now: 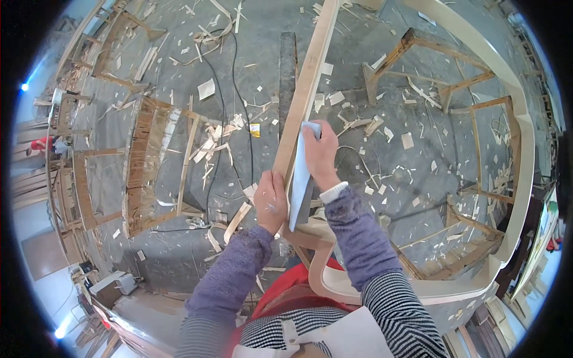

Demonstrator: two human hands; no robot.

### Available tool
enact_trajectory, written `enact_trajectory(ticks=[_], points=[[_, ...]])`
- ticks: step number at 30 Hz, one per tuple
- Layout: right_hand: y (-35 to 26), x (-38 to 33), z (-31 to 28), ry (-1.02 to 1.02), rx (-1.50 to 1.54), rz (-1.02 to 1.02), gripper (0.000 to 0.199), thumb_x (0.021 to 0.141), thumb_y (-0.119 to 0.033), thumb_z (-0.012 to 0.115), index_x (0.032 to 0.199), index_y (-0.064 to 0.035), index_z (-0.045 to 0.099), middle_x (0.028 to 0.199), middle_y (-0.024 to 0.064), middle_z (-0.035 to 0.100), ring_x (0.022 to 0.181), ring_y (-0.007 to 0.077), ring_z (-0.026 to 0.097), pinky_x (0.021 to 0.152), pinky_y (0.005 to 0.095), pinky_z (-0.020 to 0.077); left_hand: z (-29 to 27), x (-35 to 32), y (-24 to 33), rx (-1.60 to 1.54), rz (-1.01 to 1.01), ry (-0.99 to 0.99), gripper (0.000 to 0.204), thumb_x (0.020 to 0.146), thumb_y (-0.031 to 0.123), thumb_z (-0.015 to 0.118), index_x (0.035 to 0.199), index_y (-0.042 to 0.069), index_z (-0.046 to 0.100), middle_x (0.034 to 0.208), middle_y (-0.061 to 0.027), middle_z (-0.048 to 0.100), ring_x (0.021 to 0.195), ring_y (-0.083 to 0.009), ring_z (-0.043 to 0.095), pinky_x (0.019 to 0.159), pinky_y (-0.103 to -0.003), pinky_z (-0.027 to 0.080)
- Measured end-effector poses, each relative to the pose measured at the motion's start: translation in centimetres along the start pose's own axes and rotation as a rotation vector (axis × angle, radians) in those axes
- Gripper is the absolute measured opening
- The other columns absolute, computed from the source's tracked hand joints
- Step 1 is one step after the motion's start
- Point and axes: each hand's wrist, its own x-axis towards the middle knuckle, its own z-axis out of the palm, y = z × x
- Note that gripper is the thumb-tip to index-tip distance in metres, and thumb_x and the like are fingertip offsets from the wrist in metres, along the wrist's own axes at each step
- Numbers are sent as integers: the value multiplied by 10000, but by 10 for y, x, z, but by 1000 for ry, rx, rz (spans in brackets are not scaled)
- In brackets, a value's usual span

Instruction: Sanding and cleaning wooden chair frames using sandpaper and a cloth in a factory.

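Observation:
A large pale wooden frame (pixel 304 89) with a curved outline runs from the top of the view down to my body and bends round to the right. My left hand (pixel 271 200) is closed on its straight beam, near the lower end, with the fingers over the top face. In my right hand (pixel 322 152) is a long, flat, pale blue strip (pixel 300 179), gripped near its far end. The strip lies lengthwise along the beam's right side, its near end beside my left hand. What material it is I cannot tell.
Rough wooden trestles stand on the left (pixel 140 161) and inside the curved frame on the right (pixel 391 59). Offcuts and shavings (pixel 209 143) litter the grey concrete floor (pixel 250 89). A black cable (pixel 236 77) snakes across it. Stacked timber lines the far right.

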Motion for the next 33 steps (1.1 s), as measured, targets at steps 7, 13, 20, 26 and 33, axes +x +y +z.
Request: enact_trajectory(ticks=[7,13,20,26,33], points=[[8,130,20,147,-56,-174,241,851,-235,623,872,5,629,744,173,631,702,325,604,682,419,469,2,1,-2,-13,-25,-24,319,1038,280,399,894,17,508,775,-245,556,742,-461,552,641,-494,430],[8,38,2,41,-159,-252,240,858,-231,624,904,4,620,778,190,640,710,352,613,663,421,469,-1,3,-2,-16,-28,-24,333,1042,285,394,891,13,512,765,-237,557,732,-455,552,629,-482,430],[5,82,10,31,-126,-93,272,835,-246,632,921,12,648,800,216,658,780,398,645,692,442,486,0,1,2,-53,-15,-8,322,1040,267,409,890,1,511,699,-222,509,635,-395,484,612,-426,427],[9,210,20,139,-148,-341,276,810,-252,650,864,19,651,799,222,648,806,421,626,740,473,475,-4,2,9,-35,-136,-76,301,1037,256,404,895,11,506,761,-222,546,713,-417,561,622,-449,430],[5,84,-13,-187,-229,-361,242,814,-195,668,909,24,622,838,232,627,824,432,603,731,460,472,-1,2,1,-51,-73,-36,303,1035,256,408,890,6,498,754,-212,525,710,-408,534,648,-445,435]])
